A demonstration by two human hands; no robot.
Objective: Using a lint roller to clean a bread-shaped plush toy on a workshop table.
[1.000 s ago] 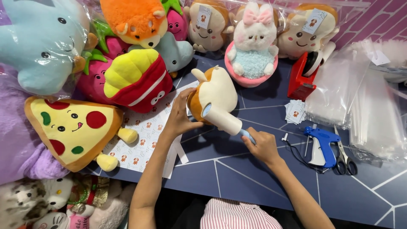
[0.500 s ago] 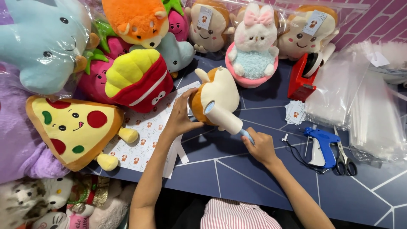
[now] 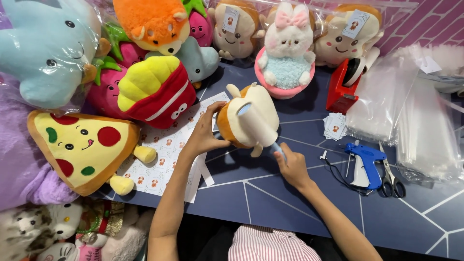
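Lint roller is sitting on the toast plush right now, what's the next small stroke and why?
Probably roll the lint roller on across the cream face of the toast plush. The right hand grips its blue handle, the left hand braces the plush's brown edge, and the roller already rests on it.

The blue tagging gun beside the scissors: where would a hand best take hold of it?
Probably by the white grip of the tagging gun, coming from the near table edge. It lies flat with the grip pointing toward the person and the blue barrel across the top; the scissors crowd its right side.
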